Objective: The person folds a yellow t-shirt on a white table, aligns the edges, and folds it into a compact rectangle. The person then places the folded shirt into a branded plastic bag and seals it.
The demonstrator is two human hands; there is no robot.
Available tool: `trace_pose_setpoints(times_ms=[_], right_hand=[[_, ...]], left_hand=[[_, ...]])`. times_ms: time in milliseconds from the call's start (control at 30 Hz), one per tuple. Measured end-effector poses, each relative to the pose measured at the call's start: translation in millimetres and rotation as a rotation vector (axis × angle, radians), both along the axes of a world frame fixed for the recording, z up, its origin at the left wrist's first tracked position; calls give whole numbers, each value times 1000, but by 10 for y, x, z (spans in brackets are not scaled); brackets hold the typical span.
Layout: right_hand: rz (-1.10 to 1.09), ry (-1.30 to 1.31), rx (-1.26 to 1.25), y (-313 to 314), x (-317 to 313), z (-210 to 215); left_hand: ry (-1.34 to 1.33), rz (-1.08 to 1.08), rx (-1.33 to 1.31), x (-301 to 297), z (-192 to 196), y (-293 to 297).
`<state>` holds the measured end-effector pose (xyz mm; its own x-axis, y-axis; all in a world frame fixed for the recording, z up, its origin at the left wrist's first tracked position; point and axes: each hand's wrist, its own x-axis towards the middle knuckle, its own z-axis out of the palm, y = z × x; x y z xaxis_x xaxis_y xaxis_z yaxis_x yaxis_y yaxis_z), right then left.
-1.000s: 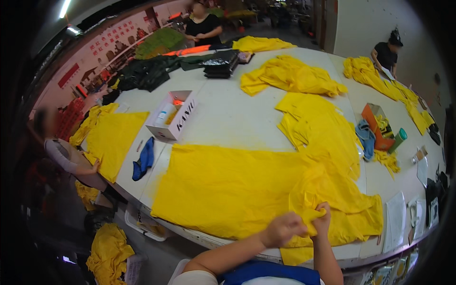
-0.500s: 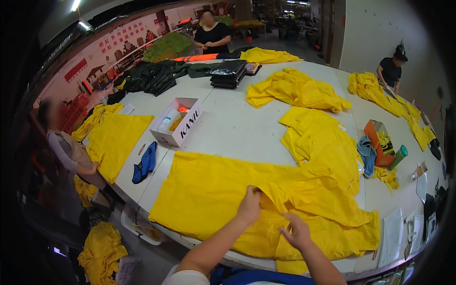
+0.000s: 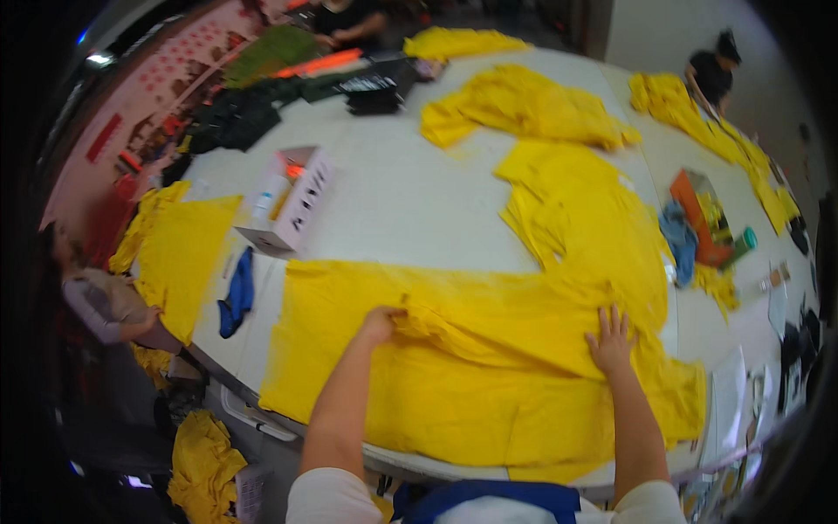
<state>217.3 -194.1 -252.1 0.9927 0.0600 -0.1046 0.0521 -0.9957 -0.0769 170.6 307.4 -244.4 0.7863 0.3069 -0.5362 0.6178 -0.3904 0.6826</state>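
Across the near part of the white table lies a spread yellow garment [image 3: 349,402] of thin, creased cloth. My left hand [image 3: 381,323] is closed on a bunched fold of its upper layer, left of the middle. Farther right, my right hand [image 3: 611,342] lies flat on the same garment with fingers spread. Between both hands the cloth forms a long slanting ridge. A pile of yellow garments [image 3: 585,205] sits just beyond my right hand and touches the spread one. My left fingertips are partly hidden by the cloth.
On the white table [image 3: 384,192] stand an open white box [image 3: 301,205] of supplies and an orange box [image 3: 694,218] beside a green cylinder [image 3: 744,239]. A blue cloth piece [image 3: 236,293] lies left. Co-workers stand at the left, far side and right. Yellow cloth [image 3: 205,463] hangs below the table edge.
My left hand has moved left and away from me, drawing the cloth fold along. My right hand has moved right and farther out, and now presses flat. The view has shifted.
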Motion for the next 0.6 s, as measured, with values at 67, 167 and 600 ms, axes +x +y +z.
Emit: trace_pose_setpoints(times_ms=[67, 167, 600], right_hand=[[-29, -42, 69, -18, 168, 151], [33, -475, 210, -256, 444, 122], [515, -178, 87, -180, 956, 391]], left_hand=[[-274, -129, 267, -140, -377, 159], [-376, 155, 17, -177, -156, -399], [-794, -170, 200, -518, 79, -638]])
